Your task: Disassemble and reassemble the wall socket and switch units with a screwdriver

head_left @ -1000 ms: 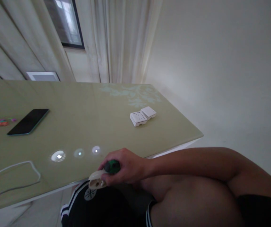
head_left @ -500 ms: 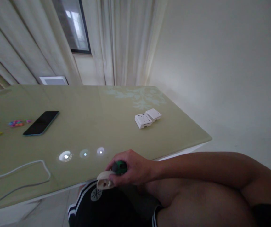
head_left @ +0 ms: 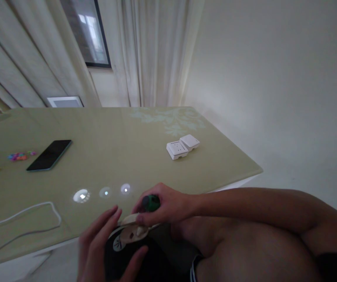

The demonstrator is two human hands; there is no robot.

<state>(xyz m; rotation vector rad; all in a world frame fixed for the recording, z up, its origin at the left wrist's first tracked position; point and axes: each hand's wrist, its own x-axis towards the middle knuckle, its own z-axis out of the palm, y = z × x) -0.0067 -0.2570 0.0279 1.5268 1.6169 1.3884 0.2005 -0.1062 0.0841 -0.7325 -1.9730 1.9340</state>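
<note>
My right hand point(head_left: 165, 203) is closed over the table's front edge, above my lap. In it is a screwdriver point(head_left: 151, 203) with a green and black handle, its shaft hidden from view. The same hand pinches a cream plastic part point(head_left: 133, 231) with a dark hole in its face; what kind of part it is, I cannot tell. From the lower left my left hand point(head_left: 103, 243) reaches toward that part, thumb and fingers spread on either side of it, apparently without gripping it.
Two joined white socket-like boxes point(head_left: 182, 147) lie on the right of the pale green table point(head_left: 121, 137). A black phone point(head_left: 50, 155), small colourful pieces point(head_left: 18, 156) and a white cable point(head_left: 24, 211) are on the left. Table corner point(head_left: 260, 171) juts out at right.
My left hand has come into view from the lower left, up to the cream part. In my right hand, the part and screwdriver have tilted slightly.
</note>
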